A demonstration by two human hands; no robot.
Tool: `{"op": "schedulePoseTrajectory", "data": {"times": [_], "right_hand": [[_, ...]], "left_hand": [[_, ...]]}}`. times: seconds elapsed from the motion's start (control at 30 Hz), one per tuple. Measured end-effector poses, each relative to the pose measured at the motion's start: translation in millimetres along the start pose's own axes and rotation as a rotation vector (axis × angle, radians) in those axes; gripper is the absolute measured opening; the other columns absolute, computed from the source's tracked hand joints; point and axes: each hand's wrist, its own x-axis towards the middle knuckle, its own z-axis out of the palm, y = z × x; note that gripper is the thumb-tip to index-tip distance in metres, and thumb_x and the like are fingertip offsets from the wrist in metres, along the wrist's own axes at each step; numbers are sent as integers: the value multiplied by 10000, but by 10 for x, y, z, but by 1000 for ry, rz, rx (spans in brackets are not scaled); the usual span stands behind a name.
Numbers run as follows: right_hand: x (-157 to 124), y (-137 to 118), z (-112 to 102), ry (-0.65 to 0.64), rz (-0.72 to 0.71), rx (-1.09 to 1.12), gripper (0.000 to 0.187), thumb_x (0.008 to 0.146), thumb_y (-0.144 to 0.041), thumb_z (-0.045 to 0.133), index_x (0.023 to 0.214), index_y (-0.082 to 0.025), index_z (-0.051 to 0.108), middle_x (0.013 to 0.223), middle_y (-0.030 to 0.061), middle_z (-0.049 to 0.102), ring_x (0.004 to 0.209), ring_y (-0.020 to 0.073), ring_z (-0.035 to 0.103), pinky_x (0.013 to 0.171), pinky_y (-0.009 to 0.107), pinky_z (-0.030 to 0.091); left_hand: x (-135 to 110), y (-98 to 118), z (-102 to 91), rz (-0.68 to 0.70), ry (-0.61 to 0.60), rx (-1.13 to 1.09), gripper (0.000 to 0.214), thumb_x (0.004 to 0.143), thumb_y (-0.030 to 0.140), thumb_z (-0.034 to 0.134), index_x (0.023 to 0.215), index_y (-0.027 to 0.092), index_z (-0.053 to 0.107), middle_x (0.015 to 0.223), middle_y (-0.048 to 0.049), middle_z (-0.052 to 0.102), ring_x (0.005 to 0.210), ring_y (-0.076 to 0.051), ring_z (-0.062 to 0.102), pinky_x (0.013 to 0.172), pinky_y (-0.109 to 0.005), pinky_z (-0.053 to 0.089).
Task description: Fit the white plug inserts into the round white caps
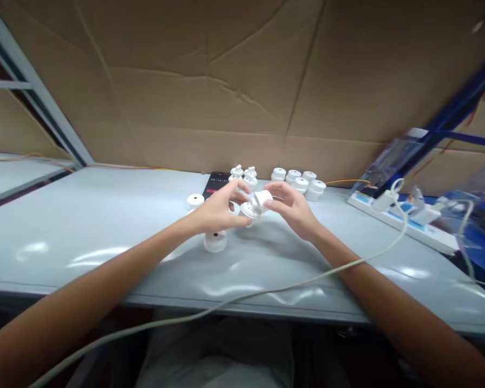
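In the middle of the head view, my left hand [220,209] curls its thumb and fingers around a white round plastic base [248,211]. My right hand [291,209] pinches a white plastic cap [262,200], which is tilted and meets or overlaps the base; whether the two are joined I cannot tell. Close to my left wrist are a white round piece [215,242] on its near side and another white piece [195,201] on its far side, each with a dark hole on top. Part of one more white piece is hidden behind my left hand.
Several white pronged parts [249,173] stand behind my hands, beside a dark phone [215,183] showing a timer. Several white round pieces [301,184] are grouped at back right. A power strip [404,221] lies on the right. Its pale cable [275,290] crosses in front of my right forearm.
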Motion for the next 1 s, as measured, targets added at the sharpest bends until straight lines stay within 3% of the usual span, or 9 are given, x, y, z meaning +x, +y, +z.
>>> {"op": "schedulePoseTrajectory", "data": {"times": [0.17,0.33,0.47,0.53,0.73,1.0], "right_hand": [[-33,35,13,-41,20,106,422,702,-391,893,1053,-250,708,1107,38,716,1008,231,683,907,400,555],[-44,-14,28,14,-43,97,414,696,-381,910,1033,-248,710,1095,40,724,1054,247,690,938,412,568],[-48,-83,47,8,-112,80,411,730,-374,893,1076,-259,702,1140,46,717,1093,241,685,961,407,576],[-59,-113,62,-4,-140,75,411,743,-361,887,1095,-264,699,1176,52,709,1119,241,681,972,406,578],[-112,-135,121,6,-206,42,429,754,-362,883,1124,-278,682,1224,55,700,1212,250,651,1030,419,567],[-127,-119,132,10,-252,4,428,764,-363,873,1133,-283,672,1253,56,695,1253,253,635,1082,442,543]], "left_hand": [[1,82,-57,-130,50,-341,369,707,321,818,978,183,610,919,-34,710,850,-180,667,751,-303,498],[4,146,-25,-198,45,-515,349,759,373,778,1033,169,709,1026,-77,710,958,-215,657,781,-336,522],[23,136,-29,-154,96,-536,419,760,351,770,1136,168,742,1131,-97,720,1016,-228,647,840,-342,489],[28,119,-35,-149,131,-507,450,737,331,796,1153,169,740,1085,-83,730,972,-214,648,837,-333,474],[33,107,-30,-114,154,-536,340,689,337,844,961,148,768,920,-48,735,860,-181,646,832,-330,473],[31,116,-46,-115,137,-530,346,692,374,853,946,149,786,905,-53,746,852,-184,656,806,-318,502]]}}
